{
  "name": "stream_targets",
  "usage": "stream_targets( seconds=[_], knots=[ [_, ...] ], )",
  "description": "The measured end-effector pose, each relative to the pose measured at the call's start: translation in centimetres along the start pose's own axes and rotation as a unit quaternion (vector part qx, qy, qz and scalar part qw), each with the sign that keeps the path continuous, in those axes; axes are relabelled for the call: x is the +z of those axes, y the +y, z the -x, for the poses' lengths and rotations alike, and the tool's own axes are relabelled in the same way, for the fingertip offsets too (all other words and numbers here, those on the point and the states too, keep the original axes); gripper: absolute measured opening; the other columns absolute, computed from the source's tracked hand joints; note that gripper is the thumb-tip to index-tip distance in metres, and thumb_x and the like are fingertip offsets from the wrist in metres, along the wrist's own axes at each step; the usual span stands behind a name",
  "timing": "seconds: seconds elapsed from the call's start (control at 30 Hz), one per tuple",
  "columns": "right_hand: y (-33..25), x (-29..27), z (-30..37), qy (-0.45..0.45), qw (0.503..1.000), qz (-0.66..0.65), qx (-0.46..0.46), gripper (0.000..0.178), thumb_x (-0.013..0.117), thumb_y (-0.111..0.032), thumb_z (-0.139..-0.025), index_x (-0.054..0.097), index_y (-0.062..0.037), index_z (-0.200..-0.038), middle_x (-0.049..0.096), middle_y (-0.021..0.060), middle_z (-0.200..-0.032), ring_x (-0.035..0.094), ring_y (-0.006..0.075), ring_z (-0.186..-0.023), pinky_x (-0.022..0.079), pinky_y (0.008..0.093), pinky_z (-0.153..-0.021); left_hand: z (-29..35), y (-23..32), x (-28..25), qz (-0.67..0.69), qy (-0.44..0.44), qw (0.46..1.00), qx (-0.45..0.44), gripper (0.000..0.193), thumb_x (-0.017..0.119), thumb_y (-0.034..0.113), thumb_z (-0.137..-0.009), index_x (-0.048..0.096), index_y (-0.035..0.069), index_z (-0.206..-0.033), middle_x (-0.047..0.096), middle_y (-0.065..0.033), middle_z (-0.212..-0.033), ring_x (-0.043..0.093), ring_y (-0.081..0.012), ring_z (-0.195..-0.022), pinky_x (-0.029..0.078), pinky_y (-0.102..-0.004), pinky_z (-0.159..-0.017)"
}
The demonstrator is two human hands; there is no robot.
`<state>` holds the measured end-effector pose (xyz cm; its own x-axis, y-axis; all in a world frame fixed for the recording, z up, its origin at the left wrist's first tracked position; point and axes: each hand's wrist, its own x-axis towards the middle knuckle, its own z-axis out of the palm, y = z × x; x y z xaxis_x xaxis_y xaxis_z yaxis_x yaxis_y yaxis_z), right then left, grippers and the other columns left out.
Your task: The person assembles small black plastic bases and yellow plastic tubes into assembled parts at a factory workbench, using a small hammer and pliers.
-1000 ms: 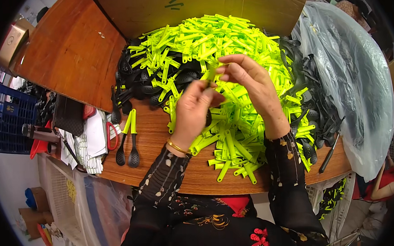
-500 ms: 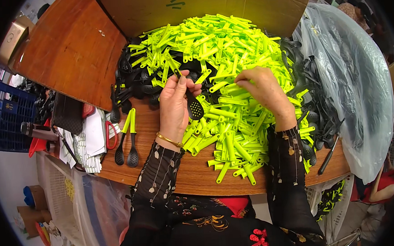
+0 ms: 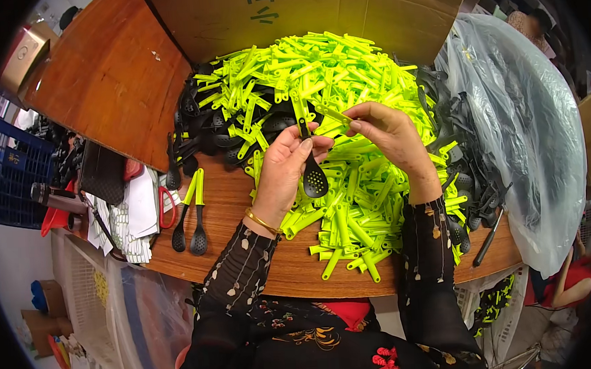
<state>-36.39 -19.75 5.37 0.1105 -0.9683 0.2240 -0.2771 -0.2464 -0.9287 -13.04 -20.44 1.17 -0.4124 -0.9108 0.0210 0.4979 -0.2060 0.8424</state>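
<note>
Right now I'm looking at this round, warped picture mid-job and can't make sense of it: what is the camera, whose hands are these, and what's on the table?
The view comes from a fisheye camera worn on a person's head, looking down, so straight edges bend. No machine: two bare hands. The left hand holds a black slotted spoon head; the right hand pinches a yellow-green plastic handle just above it. The wooden table carries a big pile of green handles, black spoon heads, two finished spoons, a cardboard box and a clear plastic bag.

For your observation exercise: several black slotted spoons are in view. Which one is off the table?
The spoon pinched in the left hand, bowl hanging down. The two finished spoons with green handles lie flat on the table's left.
</note>
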Motion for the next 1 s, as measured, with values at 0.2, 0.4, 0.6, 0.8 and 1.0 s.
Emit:
stream_targets(
  seconds=[0.2, 0.4, 0.6, 0.8, 1.0],
  knots=[
    [-0.8, -1.3, 0.1, -0.018, 0.978, 0.207, -0.007, 0.02, 0.069, -0.013, -0.101, 0.076, -0.0017, -0.115, 0.078, 0.0061, -0.099, 0.072, 0.0144, -0.084, 0.056, 0.0308, -0.079, -0.7, 1.9, -1.3, -0.003, 0.064, 0.994, 0.086, 0.025, 0.053, 0.01, -0.112, 0.057, 0.0, -0.134, 0.074, -0.014, -0.115, 0.073, -0.0191, -0.106, 0.06, -0.0321, -0.095],
    [-3.2, -1.1, 0.7, -0.173, 0.975, 0.137, -0.027, 0.017, 0.07, -0.015, -0.099, 0.077, -0.0037, -0.111, 0.079, 0.0088, -0.101, 0.074, 0.0197, -0.091, 0.057, 0.0329, -0.083, -1.7, 2.7, -4.1, 0.023, 0.164, 0.967, 0.192, 0.027, 0.052, 0.01, -0.112, 0.051, 0.0, -0.137, 0.071, -0.0171, -0.121, 0.071, -0.0261, -0.115, 0.057, -0.0382, -0.102],
    [-3.7, 1.8, 1.0, -0.264, 0.938, 0.212, -0.073, 0.016, 0.078, -0.017, -0.094, 0.079, -0.008, -0.107, 0.079, 0.0082, -0.098, 0.073, 0.025, -0.089, 0.056, 0.0371, -0.076, -1.7, 2.2, -4.1, 0.027, 0.164, 0.966, 0.198, 0.027, 0.052, 0.009, -0.112, 0.051, 0.0, -0.137, 0.071, -0.0178, -0.121, 0.071, -0.0265, -0.115, 0.058, -0.0377, -0.101],
    [-0.8, 3.1, 0.9, -0.187, 0.903, 0.36, -0.143, 0.018, 0.077, -0.008, -0.084, 0.076, -0.0067, -0.102, 0.075, 0.0104, -0.098, 0.069, 0.0341, -0.101, 0.055, 0.0419, -0.088, -1.5, 1.6, -3.2, 0.022, 0.134, 0.975, 0.178, 0.028, 0.052, 0.011, -0.113, 0.049, -0.001, -0.138, 0.07, -0.0192, -0.123, 0.071, -0.0274, -0.116, 0.058, -0.0375, -0.102],
    [-0.6, 1.6, 0.9, -0.178, 0.929, 0.309, -0.095, 0.019, 0.073, -0.005, -0.081, 0.077, -0.0063, -0.099, 0.075, 0.0116, -0.101, 0.067, 0.0355, -0.106, 0.054, 0.0442, -0.094, -1.5, 1.5, -3.1, 0.02, 0.132, 0.976, 0.17, 0.027, 0.052, 0.011, -0.113, 0.05, -0.002, -0.137, 0.071, -0.019, -0.122, 0.071, -0.0271, -0.116, 0.059, -0.0372, -0.102]
  ],
)
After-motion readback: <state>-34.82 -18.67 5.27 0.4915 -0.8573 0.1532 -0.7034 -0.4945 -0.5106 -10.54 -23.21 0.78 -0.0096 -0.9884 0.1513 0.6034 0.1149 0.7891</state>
